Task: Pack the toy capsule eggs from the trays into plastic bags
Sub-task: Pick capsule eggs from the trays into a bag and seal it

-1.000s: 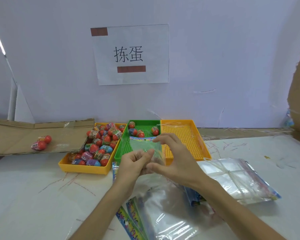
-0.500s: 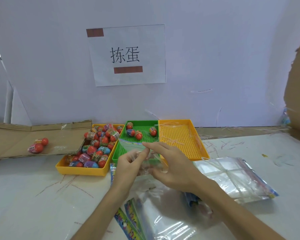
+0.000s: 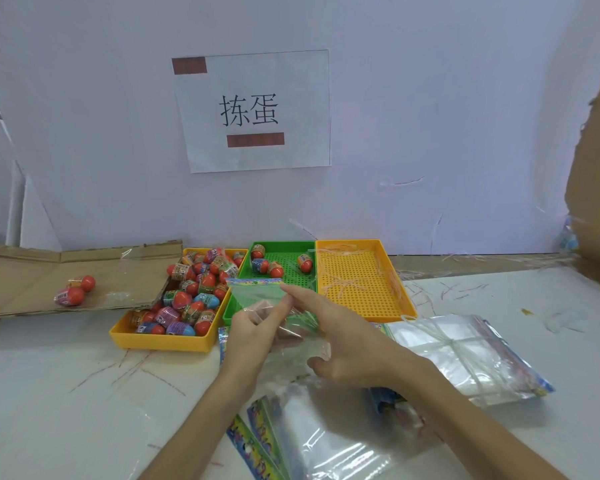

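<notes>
Toy capsule eggs point(image 3: 187, 296), each with a red half and a bright wrapper, lie heaped in the left yellow tray point(image 3: 160, 342). The tray sits on the table point(image 3: 49, 393) near the white wall. Just beside it on the right stands the green tray point(image 3: 284, 245), with four more eggs point(image 3: 267, 266) scattered along its far end. Against that lies the right yellow tray point(image 3: 400, 289), with thin plastic strands in it. In front of the green tray the left hand point(image 3: 253, 332) pinches a small clear plastic bag point(image 3: 257, 296) between thumb and curled fingers, the bag's colourful header strip uppermost. The right hand point(image 3: 347, 337) is spread wide, with fingers straight and thumb held apart. Its forefinger reaches the bag's upper right corner, just beside the left thumb. A tied bundle of bags point(image 3: 465, 355) rests on the table to the right of the hands, and loose bags point(image 3: 326, 445) lie under the forearms at the near edge. At the far left, a flattened sheet of cardboard point(image 3: 32, 278) carries two eggs point(image 3: 73, 291) lying together. A paper sign point(image 3: 253, 110) with two printed characters is taped to the wall above the trays.
</notes>
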The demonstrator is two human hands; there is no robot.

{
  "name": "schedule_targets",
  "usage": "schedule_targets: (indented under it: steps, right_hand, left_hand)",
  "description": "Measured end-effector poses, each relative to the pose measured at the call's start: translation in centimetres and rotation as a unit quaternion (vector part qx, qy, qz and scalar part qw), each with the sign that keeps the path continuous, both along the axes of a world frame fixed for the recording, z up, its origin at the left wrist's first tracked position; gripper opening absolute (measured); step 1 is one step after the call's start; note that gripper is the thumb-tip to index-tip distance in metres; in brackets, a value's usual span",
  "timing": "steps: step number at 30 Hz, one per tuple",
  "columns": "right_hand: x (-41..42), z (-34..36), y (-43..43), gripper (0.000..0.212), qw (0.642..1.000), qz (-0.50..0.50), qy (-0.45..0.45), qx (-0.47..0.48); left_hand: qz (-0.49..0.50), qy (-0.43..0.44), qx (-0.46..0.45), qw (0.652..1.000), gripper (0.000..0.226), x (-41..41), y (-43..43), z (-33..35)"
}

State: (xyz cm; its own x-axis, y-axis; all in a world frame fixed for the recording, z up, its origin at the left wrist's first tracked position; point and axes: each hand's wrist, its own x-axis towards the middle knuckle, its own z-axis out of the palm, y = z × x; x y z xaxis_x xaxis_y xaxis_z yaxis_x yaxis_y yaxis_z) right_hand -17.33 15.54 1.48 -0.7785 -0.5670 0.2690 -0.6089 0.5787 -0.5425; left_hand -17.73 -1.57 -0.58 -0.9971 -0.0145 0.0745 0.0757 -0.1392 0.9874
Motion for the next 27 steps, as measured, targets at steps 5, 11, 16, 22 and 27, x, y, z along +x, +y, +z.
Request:
schedule_targets:
  steps: [5,11,16,22,27]
  right_hand:
    - [-0.19,-0.28,-0.19,0.088,0.999,-0.013,0.042,-0.012]
    - [-0.09,-0.13,-0.2,0.065,0.999,-0.011,0.033,-0.03]
    - [-0.14,-0.1,-0.22,0.051,0.994,-0.044,0.049,-0.086]
    - [-0.52,-0.24,0.12,0.034,0.978,-0.128,0.096,-0.137]
    - [-0.67,-0.12,-0.05,0.019,0.959,-0.15,0.145,-0.192]
  left_hand:
    - [0.012,-0.004,-0.021,1.0,0.04,0.07,0.16,0.12]
    - [0.009,-0.001,-0.021,1.0,0.05,0.1,0.06,0.01]
    - [-0.04,0.005,0.006,0.999,0.042,0.39,0.01,0.42]
    - [-0.129,-0.015,0.053,0.99,0.057,0.35,0.04,0.66]
    - [-0.109,0.028,0.027,0.993,0.063,0.21,-0.41,0.47]
